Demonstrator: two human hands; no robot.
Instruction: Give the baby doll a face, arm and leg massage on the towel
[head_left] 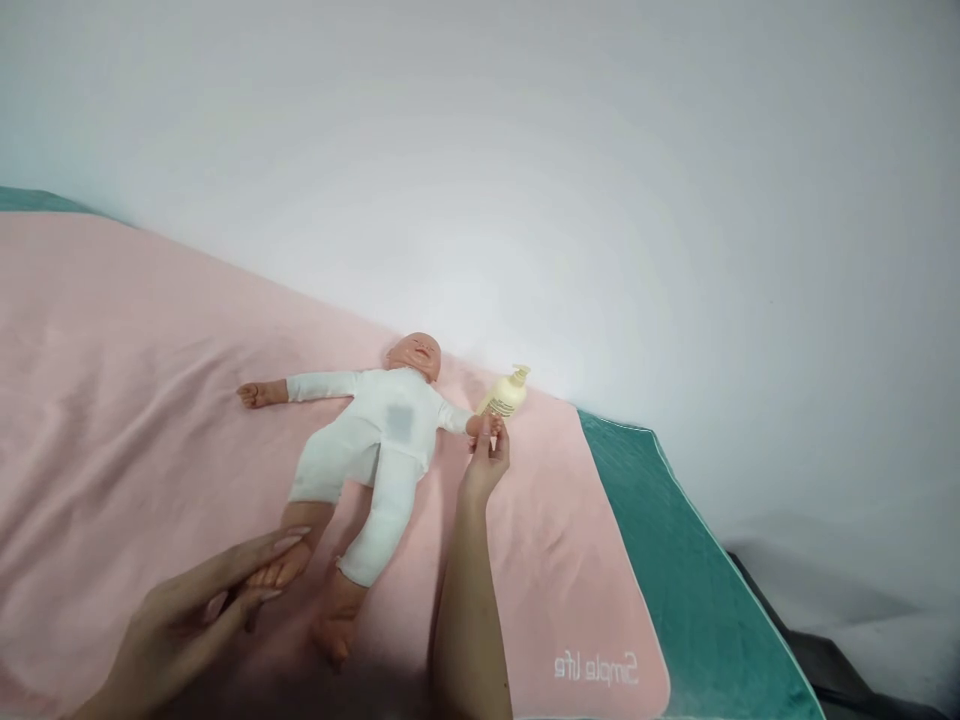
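Observation:
A baby doll (pixel 397 420) with a white cloth body lies on its back on a pink blanket (pixel 555 540), arms spread and head toward the wall. Its foot on the left side of the view (pixel 281 565) is between the thumb and fingers of my left hand (pixel 187 610). My right hand (pixel 486 465) reaches up to the doll's small hand (pixel 481 426) and pinches it between thumb and fingers. Just beyond that hand stands a pale yellow pump bottle (pixel 508 395), slightly tilted in view. The doll's other foot (pixel 335 635) rests free on the blanket.
Under the pink blanket a green cover (pixel 675 560) shows at the right and at the far left. A plain white wall (pixel 525 180) rises behind the bed. A dark frame piece (pixel 825 660) sits at the lower right. Mirrored lettering (pixel 596 668) marks the blanket's corner.

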